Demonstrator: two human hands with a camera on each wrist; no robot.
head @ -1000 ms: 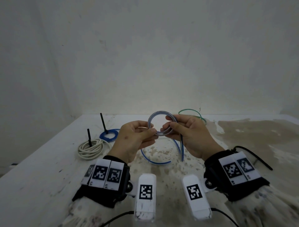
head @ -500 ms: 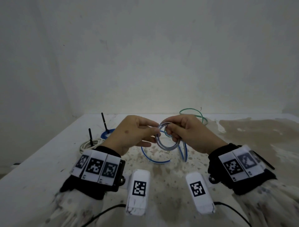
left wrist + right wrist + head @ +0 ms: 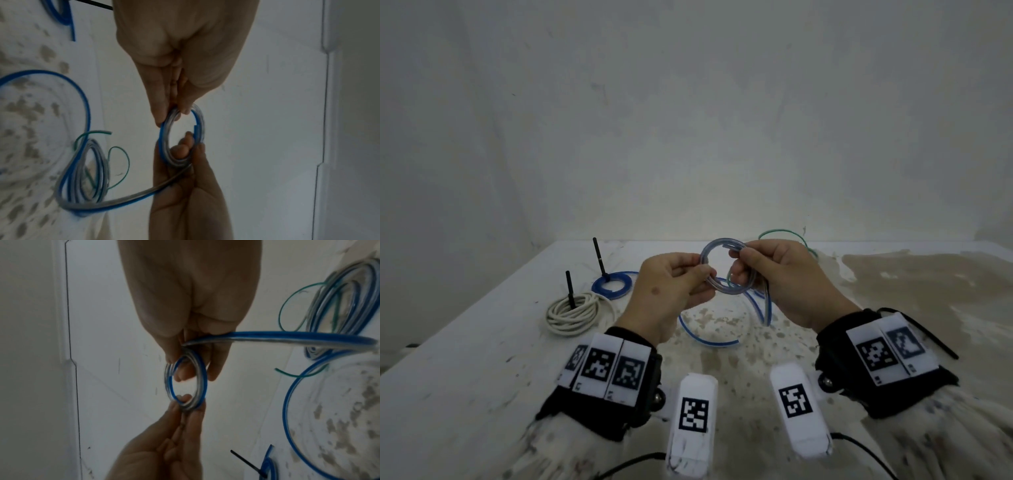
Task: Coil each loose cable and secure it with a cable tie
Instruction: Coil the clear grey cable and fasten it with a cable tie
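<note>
Your left hand (image 3: 666, 291) and right hand (image 3: 779, 274) both hold the blue-and-clear cable coil (image 3: 722, 267) above the surface (image 3: 482, 377), just short of the far wall. Left grip: thumb and fingertips (image 3: 162, 113) pinched on the coil's near-left arc. Right grip: fingers curled through and round the coil's right side, with the loose tail (image 3: 765, 308) hanging from it toward the surface.

Left of the held coil lie a white coiled cable (image 3: 575, 315) and a blue coiled cable (image 3: 613, 284), each with a black cable tie (image 3: 570, 289) standing upright. Beyond the held coil a green wire (image 3: 784, 234) loops on the surface. Right of the held coil, past your right wrist, a loose black tie (image 3: 928, 335) lies flat.

Labels: the wrist bands and white blocks (image 3: 693, 425) carry black-and-white square marker codes; no readable writing.

The surface's left edge runs well apart from the held coil.
</note>
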